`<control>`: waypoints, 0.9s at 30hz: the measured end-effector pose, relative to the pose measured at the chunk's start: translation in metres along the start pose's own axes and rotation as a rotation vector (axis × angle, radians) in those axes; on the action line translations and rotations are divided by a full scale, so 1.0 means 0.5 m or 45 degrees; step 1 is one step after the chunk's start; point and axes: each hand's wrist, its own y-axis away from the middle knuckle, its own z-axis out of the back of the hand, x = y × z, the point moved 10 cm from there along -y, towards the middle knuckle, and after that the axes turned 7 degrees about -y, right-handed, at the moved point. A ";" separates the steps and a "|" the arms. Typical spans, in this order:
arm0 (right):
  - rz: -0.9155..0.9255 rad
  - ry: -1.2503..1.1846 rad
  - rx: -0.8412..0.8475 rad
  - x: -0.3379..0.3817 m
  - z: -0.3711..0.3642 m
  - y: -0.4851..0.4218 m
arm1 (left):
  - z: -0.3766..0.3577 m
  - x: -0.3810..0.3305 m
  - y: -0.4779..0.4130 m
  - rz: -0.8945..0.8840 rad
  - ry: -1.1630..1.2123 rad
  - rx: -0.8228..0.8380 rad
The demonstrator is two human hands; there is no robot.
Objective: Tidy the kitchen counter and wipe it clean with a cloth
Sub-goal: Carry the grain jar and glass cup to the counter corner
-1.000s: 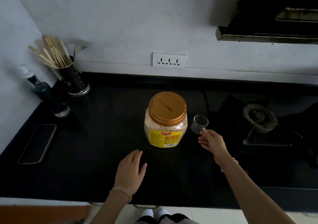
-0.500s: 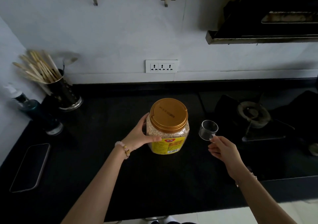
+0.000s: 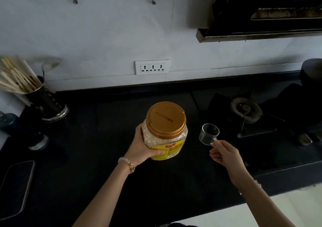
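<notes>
**Jar in left grip, cup in right: both about to leave the bench centre**

Landmark: the oat jar (image 3: 165, 132), gold lid on, standing upright at the middle of the black bench (image 3: 87, 157).

Left hand (image 3: 142, 148): your grip is wrapped round the jar's left side, thumb across the front of the yellow label, fingers hidden behind. Whether the base is lifted or resting on the bench, you cannot tell from this angle.

Right hand (image 3: 224, 154): your grip is pinched closed on the small handle of the clear cup (image 3: 209, 133), which sits just right of the jar and apart from it, mouth tilted toward the back wall.

Relation that matters: the jar's long axis is vertical, and your hand holds it from the side at mid-height, so a straight lift should keep it level. The chopstick holder (image 3: 45, 103) stands well left of the jar, near the wall; the burner (image 3: 246, 109) lies right of the jar, beyond the cup.

Judgement: tidying step, early in the task. No cloth in view.
</notes>
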 end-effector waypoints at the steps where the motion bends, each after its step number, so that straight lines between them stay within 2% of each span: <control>1: 0.002 -0.001 -0.006 -0.001 0.000 0.002 | -0.002 -0.003 0.004 -0.016 -0.002 -0.028; 7: 0.004 -0.036 -0.068 -0.001 0.006 0.015 | -0.008 -0.019 0.033 -0.112 -0.015 -0.307; 13: 0.044 -0.069 -0.159 0.005 0.048 0.053 | -0.002 -0.075 0.017 -0.079 0.030 -0.491; 20: 0.081 -0.158 -0.270 0.004 0.143 0.112 | -0.035 -0.105 0.032 -0.039 0.065 -0.398; 27: 0.121 -0.252 -0.377 -0.016 0.270 0.174 | -0.147 -0.178 0.097 -0.149 0.127 -0.220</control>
